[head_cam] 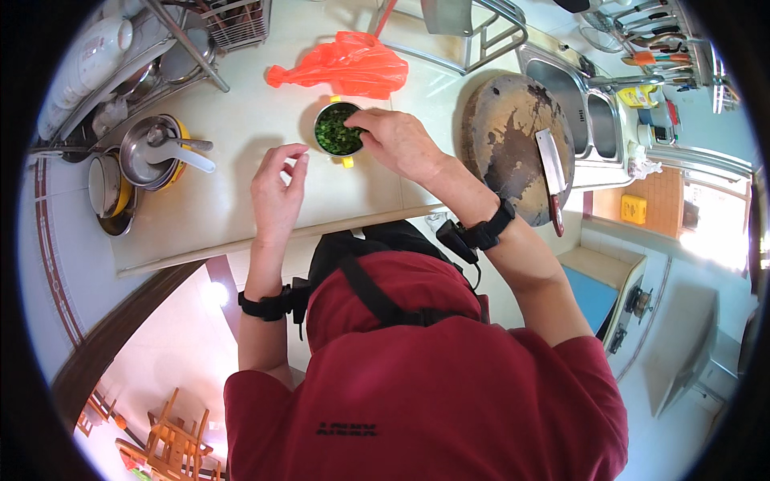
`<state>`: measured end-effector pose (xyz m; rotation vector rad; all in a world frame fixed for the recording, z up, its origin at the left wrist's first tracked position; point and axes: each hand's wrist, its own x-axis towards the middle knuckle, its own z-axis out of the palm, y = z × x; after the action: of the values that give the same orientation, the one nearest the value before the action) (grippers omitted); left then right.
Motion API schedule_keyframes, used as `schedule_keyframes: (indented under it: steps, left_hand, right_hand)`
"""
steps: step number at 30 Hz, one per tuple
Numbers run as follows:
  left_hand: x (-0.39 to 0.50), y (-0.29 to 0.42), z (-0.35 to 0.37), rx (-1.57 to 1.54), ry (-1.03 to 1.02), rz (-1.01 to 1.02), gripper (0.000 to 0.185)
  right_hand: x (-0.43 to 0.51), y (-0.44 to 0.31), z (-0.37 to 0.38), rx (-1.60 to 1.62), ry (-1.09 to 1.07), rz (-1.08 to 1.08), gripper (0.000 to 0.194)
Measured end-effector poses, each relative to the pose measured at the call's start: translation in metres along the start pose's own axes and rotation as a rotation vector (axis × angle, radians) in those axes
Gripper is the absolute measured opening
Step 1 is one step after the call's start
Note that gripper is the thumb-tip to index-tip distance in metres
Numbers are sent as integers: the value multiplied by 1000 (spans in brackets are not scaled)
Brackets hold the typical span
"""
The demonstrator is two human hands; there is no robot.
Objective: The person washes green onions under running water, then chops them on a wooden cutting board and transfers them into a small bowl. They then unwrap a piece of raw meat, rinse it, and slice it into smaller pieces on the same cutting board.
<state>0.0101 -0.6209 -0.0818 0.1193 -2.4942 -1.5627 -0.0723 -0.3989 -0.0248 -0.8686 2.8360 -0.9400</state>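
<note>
A small metal pot (319,145) with yellow side handles stands on the countertop before me. Chopped green herbs (337,129) fill much of it. My right hand (400,143) reaches over the pot's right rim, its fingertips at the greens; whether it pinches any of them is hidden. Left of the pot, my left hand (278,189) hovers with fingers curved and thumb apart, holding nothing. Just behind the pot lies a crumpled red plastic bag (355,63).
A thick round chopping board (481,135) carries a cleaver (550,162) at right, with its handle past the edge. Beyond is a double steel sink (556,84). Stacked bowls (135,153) with spoons stand left, below a dish rack (141,57). A metal stand (466,54) is behind.
</note>
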Motion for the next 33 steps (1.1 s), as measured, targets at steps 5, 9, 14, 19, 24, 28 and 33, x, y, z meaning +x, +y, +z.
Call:
schedule_keyframes:
  steps: [5, 9, 14, 19, 24, 28, 33]
  left_hand:
    - [14, 13, 7, -6, -51, 85, 13]
    - [30, 22, 24, -39, -89, 181, 15]
    - [47, 26, 36, 15, -108, 347, 13]
    - [52, 22, 38, 28, -127, 277, 9]
    - [53, 16, 44, 170, -92, 417, 12]
    - [51, 18, 41, 198, -113, 327, 15]
    - [46, 35, 50, 21, -113, 385, 13]
  right_hand:
    - [-8, 11, 2, 647, -123, 480, 36]
    - [-12, 3, 1, 784, -171, 549, 39]
    - [-16, -5, -2, 1048, -137, 665, 44]
    - [-31, 11, -42, 1131, -14, 680, 50]
    - [-38, 12, -50, 1201, -85, 728, 56]
    - [-32, 4, -29, 1259, -122, 741, 58]
    - [-26, -1, -18, 1270, -186, 754, 60]
